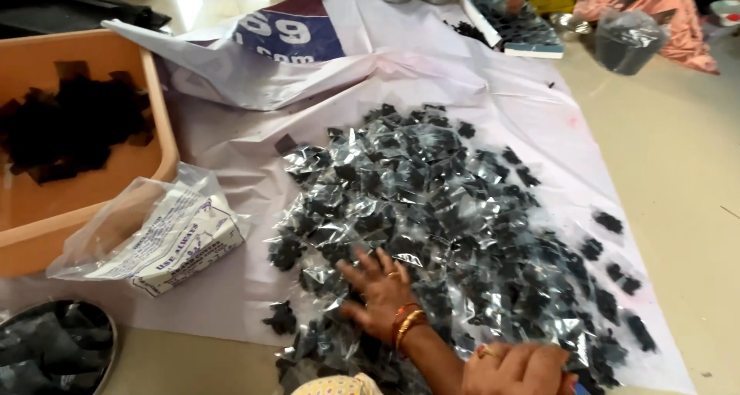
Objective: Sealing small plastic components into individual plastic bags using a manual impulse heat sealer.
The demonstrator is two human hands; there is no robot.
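We see our left hand (379,287) spread flat, fingers splayed and released, pressing on the heap of small clear packets (447,218) filled with dark bits, at about six o'clock of the pile; it grasps nothing. Our right hand (518,369) sits at the bottom edge, near five o'clock from the left, loosely curled with knuckles up, and we cannot tell whether it holds a packet underneath. The pile lies across the middle of the white plastic sheet (231,287), with stray packets scattered toward three and four o'clock near the sheet's edge. In our judgement the slick film is the hazard: a sweep of the flat palm could push packets over each other and off the sheet onto the floor (678,156) on that side. The bangles on the left wrist could snag a packet and drag it along. At nine o'clock a clear bag holding a printed box (166,241) rests just beside the orange tub (166,125) of loose dark pieces; packets pushed that way could slip under it and go uncounted.
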